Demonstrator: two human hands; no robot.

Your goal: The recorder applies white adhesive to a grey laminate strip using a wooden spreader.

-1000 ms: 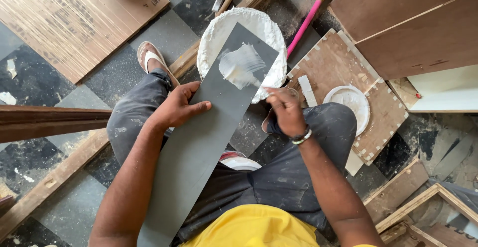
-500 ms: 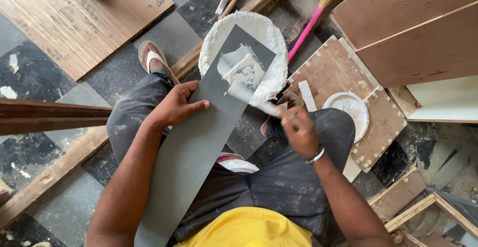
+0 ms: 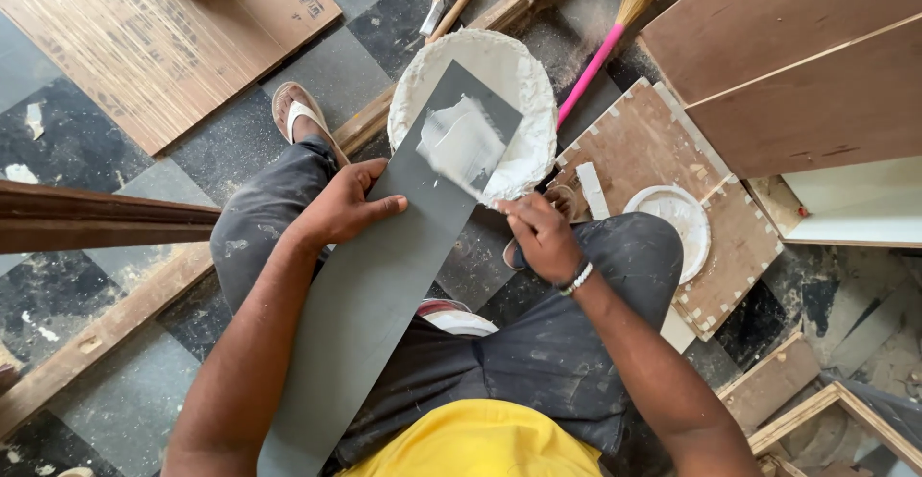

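Grey laminate strip (image 3: pixel 384 275) being coated with white paste at its far end, held across the lap over the white tub (image 3: pixel 523 83).
Compared with a second ago, the paste patch (image 3: pixel 461 141) is seen spread wider and flatter, and the right hand (image 3: pixel 543 237) has been drawn back toward the body from the strip's far end; spreading is judged under way, with most of the strip left bare. Large plywood sheet (image 3: pixel 144 45) at upper left carries a printed line along one edge, dark on tan, not legible. Brown boards (image 3: pixel 797 64) lie upper right. Small white round lid (image 3: pixel 677 218) rests on a notched wooden panel (image 3: pixel 663 150). Left hand (image 3: pixel 346 208) is pressed flat, fingers spread, on the strip's left edge. Right hand is closed around a thin spreader blade (image 3: pixel 471 189) touching the paste. Hands are kept apart.
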